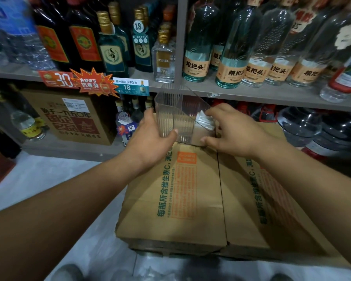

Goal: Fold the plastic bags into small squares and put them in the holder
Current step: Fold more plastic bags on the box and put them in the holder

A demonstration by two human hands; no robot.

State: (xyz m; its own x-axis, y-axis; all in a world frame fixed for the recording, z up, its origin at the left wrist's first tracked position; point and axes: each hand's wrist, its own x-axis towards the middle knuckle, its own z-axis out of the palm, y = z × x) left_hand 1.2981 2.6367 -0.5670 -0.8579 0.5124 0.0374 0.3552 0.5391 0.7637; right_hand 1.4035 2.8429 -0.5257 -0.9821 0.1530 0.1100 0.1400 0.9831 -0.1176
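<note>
A clear ribbed plastic holder (178, 110) stands at the far end of a brown cardboard box (190, 199). My left hand (150, 138) grips its left side, thumb on the front wall. My right hand (231, 132) grips the holder's lower right side, fingers over the rim and thumb near its base. Inside, at the right, lies a folded whitish plastic bag (206, 120), seen through the wall and partly hidden by my right fingers.
Grey shelves (251, 94) behind the box carry many glass liquor bottles (199, 53) and price tags (130, 86). A printed carton (73, 116) sits on the lower shelf at left. Large water jugs (312, 126) are at right. Pale floor lies at left.
</note>
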